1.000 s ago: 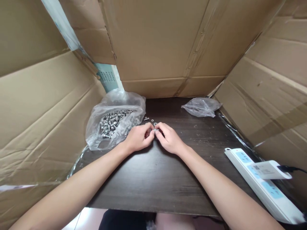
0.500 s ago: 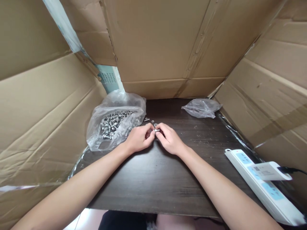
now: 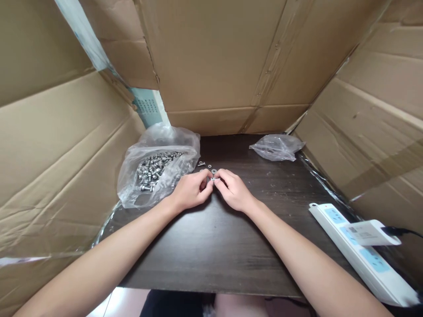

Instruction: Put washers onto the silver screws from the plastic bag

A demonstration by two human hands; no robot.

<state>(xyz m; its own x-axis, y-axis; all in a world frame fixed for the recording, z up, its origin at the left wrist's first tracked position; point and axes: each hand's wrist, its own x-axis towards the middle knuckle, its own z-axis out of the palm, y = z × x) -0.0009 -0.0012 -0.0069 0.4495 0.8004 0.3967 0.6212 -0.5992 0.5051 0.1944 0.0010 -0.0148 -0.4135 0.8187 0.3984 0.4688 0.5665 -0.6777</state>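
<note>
Between the fingertips of both hands is a small metal bolt [image 3: 213,179], mostly covered by the fingers. My left hand [image 3: 193,190] pinches its left end, and my right hand [image 3: 234,190] pinches its right end. Just beyond the fingers lie a washer [image 3: 214,171], a smaller ring [image 3: 209,166] and a loose screw [image 3: 201,164] on the dark table [image 3: 205,246]. A clear plastic bag [image 3: 127,176] holding many metal bolts [image 3: 153,169] stands open to the left of my left hand.
A second clear plastic bag [image 3: 277,146] lies at the back right. On the right edge is a white power strip [image 3: 360,259] with a plugged-in white adapter [image 3: 373,233] and black cable. Cardboard walls [image 3: 218,57] enclose the table's back and sides.
Less of the bolt shows between my fingertips, with my right fingers closer over its right end. The whole view has shifted slightly.
</note>
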